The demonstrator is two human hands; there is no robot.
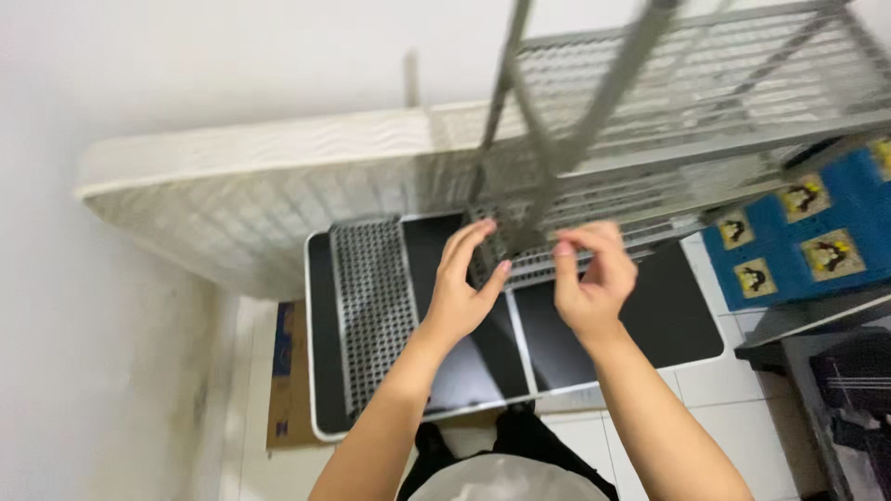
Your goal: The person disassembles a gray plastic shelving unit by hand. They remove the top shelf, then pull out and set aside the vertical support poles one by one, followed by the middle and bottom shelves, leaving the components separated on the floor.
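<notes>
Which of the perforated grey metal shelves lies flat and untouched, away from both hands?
The loose perforated panel lying alone on the black tabletop, left of the left hand; the other shelves are fixed in the tilted rack.

two hands (459, 292), one grey metal rack frame (650, 102), one perforated grey shelf panel (373, 306), one black board (668, 311), one white mattress (251, 186), one blue patterned cloth (798, 237).

Rack (705, 102) overhead, upper right, lower corner between both hands. Left hand (461, 295) left of corner, right hand (594, 283) right of it, fingers (478, 243) touching mesh. Tabletop (650, 320) below hands; perforated panel (373, 306) lying on its left part. Mattress (251, 186) behind tabletop, against wall. Cardboard (288, 380) on floor, left of tabletop. Patterned mat (798, 237) right, under rack.
</notes>
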